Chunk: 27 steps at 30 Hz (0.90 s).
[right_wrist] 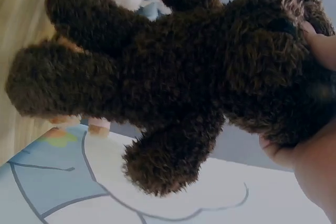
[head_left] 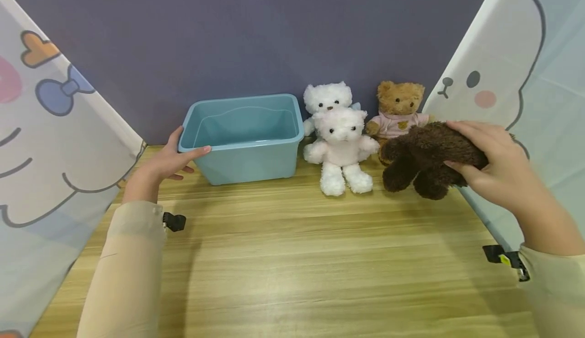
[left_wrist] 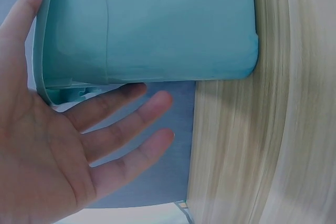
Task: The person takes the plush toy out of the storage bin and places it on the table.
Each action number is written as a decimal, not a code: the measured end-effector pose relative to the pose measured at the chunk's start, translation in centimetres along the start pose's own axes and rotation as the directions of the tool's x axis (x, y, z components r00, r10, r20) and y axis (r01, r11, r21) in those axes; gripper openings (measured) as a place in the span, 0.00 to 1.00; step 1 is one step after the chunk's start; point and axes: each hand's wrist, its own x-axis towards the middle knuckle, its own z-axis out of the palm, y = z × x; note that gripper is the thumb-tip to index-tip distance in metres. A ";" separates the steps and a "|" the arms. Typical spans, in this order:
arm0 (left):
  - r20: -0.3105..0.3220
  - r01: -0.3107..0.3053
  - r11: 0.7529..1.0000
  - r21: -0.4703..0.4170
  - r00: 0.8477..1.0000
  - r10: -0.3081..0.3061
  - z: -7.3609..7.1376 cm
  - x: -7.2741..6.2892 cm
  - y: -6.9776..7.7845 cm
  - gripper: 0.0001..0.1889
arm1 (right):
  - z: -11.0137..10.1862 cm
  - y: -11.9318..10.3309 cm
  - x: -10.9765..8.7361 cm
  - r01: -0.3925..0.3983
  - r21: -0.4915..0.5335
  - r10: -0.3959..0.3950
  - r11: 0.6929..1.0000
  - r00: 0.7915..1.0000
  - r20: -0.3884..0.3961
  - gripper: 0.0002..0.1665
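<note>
My left hand (head_left: 160,169) is at the left end of a light-blue plastic bin (head_left: 249,164), its thumb and index finger along the rim. In the left wrist view the other fingers (left_wrist: 128,132) are spread and nearly straight beside the bin's end wall. My right hand (head_left: 500,163) grips a dark brown plush bear (head_left: 429,153) by its head end. That bear is tilted over, its limbs hanging toward the table. The right wrist view shows its shaggy body (right_wrist: 173,66) close up, with fingertips partly hidden in the fur.
A white plush bear (head_left: 326,94) sits behind a pinkish-white one (head_left: 342,147), right of the bin. A light brown teddy (head_left: 399,99) in a pink shirt sits against the dark back wall (head_left: 256,33). Printed cloth sides (head_left: 498,89) flank the wooden table (head_left: 292,262).
</note>
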 end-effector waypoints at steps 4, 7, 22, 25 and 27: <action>0.001 -0.004 1.000 -0.001 1.000 0.004 -0.1 0.0 -0.1 0.65 | 0.8 0.1 0.6 0.127 -0.003 -0.125 0.992 0.984 0.127 0.49; 0.001 -0.011 1.000 0.006 1.000 0.011 0.0 0.0 -0.2 0.65 | 1.2 0.2 0.9 0.190 -0.042 -0.177 0.981 0.959 0.221 0.47; -0.019 -0.015 1.000 0.019 1.000 0.016 0.1 -0.2 -0.1 0.65 | 2.6 4.7 3.5 0.106 -0.054 -0.071 0.993 0.894 0.442 0.43; -0.027 -0.018 1.000 0.021 0.999 0.018 0.1 -0.4 0.0 0.66 | 3.2 5.7 3.9 0.056 -0.029 -0.039 0.998 0.909 0.416 0.41; -0.030 -0.018 1.000 0.019 0.999 0.019 0.1 -0.5 0.0 0.66 | 3.8 6.5 4.2 -0.016 0.006 0.012 1.000 0.924 0.382 0.39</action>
